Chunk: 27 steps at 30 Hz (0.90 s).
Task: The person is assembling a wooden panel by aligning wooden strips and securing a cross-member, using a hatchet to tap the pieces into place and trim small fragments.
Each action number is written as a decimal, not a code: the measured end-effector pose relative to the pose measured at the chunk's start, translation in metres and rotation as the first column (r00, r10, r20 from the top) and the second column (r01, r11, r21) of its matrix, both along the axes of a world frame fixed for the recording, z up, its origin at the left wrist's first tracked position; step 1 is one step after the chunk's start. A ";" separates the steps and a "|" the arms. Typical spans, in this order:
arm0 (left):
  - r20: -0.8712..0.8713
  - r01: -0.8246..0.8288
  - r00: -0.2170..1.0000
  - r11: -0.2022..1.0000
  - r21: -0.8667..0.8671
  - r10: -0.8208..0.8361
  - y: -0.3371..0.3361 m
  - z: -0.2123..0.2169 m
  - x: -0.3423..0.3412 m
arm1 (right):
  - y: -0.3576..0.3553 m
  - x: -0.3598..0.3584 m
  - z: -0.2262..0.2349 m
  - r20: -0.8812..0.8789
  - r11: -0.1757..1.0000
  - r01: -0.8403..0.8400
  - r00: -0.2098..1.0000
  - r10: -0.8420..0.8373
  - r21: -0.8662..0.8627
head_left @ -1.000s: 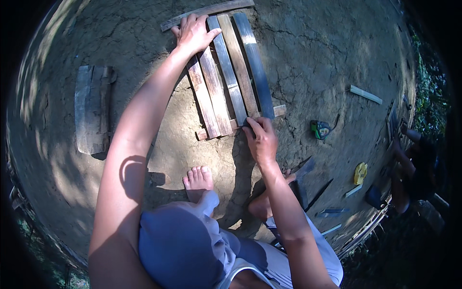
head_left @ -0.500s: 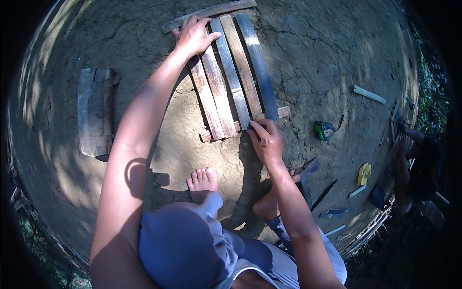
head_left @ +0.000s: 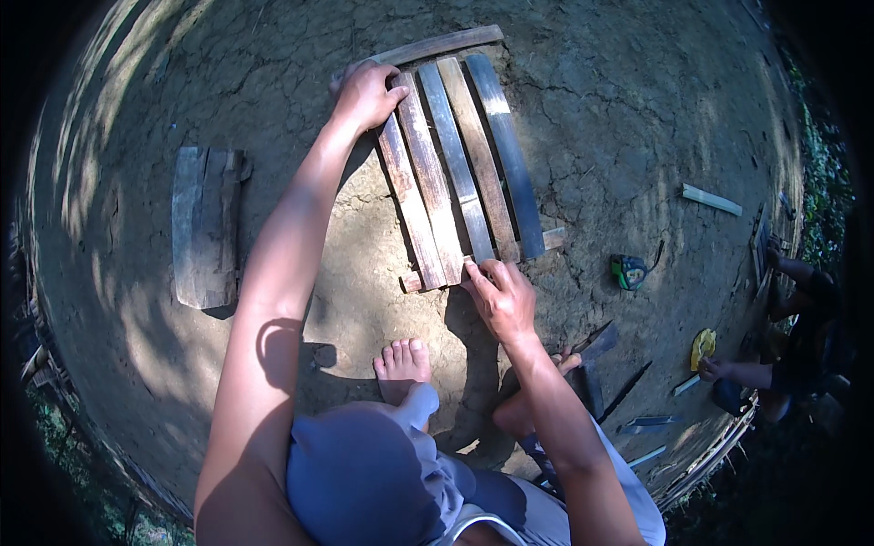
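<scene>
Several bamboo slats (head_left: 437, 182) lie side by side with narrow gaps, across an upper crosspiece (head_left: 446, 43) and a lower crosspiece (head_left: 553, 238) on the ground. My left hand (head_left: 366, 98) is closed over the upper end of the leftmost slat, its thumb reaching the second; its fingertips are partly hidden. My right hand (head_left: 503, 298) is at the near end, fingers pinched at the lower crosspiece between the second and third slats. It covers part of the third slat's end.
A split bamboo piece (head_left: 205, 227) lies at left. At right are a green-and-black tape measure (head_left: 628, 271), a broad blade (head_left: 596, 341), a dark thin tool (head_left: 628, 393), a pale strip (head_left: 712, 199) and a yellow item (head_left: 703, 348). Another person's hand (head_left: 715, 369) is beside it.
My right hand has slid left along the lower crosspiece. My left hand stays at the upper slat end. The view has shifted slightly. The other person's hand has come to the yellow item.
</scene>
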<state>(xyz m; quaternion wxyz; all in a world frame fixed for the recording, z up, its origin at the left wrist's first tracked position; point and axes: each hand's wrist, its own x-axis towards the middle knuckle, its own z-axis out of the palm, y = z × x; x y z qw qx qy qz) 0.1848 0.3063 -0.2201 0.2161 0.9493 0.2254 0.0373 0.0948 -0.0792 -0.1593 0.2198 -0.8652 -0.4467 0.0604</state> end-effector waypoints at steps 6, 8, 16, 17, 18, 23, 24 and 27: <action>0.023 -0.019 1.000 1.000 -0.024 0.020 0.001 -0.007 0.005 | -0.001 0.001 -0.005 0.016 1.000 -0.008 1.000 0.008 -0.019; 0.022 -0.014 1.000 0.999 -0.032 0.015 0.001 -0.007 0.002 | -0.001 -0.001 -0.003 0.014 1.000 0.006 1.000 -0.006 -0.028; 0.002 -0.011 1.000 1.000 0.007 0.011 0.000 -0.002 0.005 | -0.002 -0.001 -0.004 0.008 0.999 0.026 1.000 -0.025 -0.039; 0.001 -0.009 1.000 1.000 0.001 0.009 0.001 -0.003 0.005 | -0.002 -0.001 -0.004 0.004 0.999 0.027 1.000 -0.027 -0.047; 0.000 -0.008 1.000 1.000 -0.003 0.008 0.002 -0.004 0.005 | -0.001 -0.002 -0.004 0.001 0.998 0.028 1.000 -0.028 -0.053; 0.008 -0.005 1.000 1.000 -0.020 0.005 0.004 -0.007 0.005 | 0.000 0.002 -0.005 0.029 1.000 0.007 1.000 -0.007 -0.023; 0.006 -0.006 1.000 1.000 -0.025 0.006 0.003 -0.007 0.005 | 0.001 0.002 -0.006 0.038 1.000 0.006 0.999 -0.005 -0.022; -0.003 -0.008 1.000 0.999 -0.031 0.008 0.001 -0.005 0.005 | -0.001 0.005 -0.008 0.052 0.999 -0.022 0.998 0.024 -0.047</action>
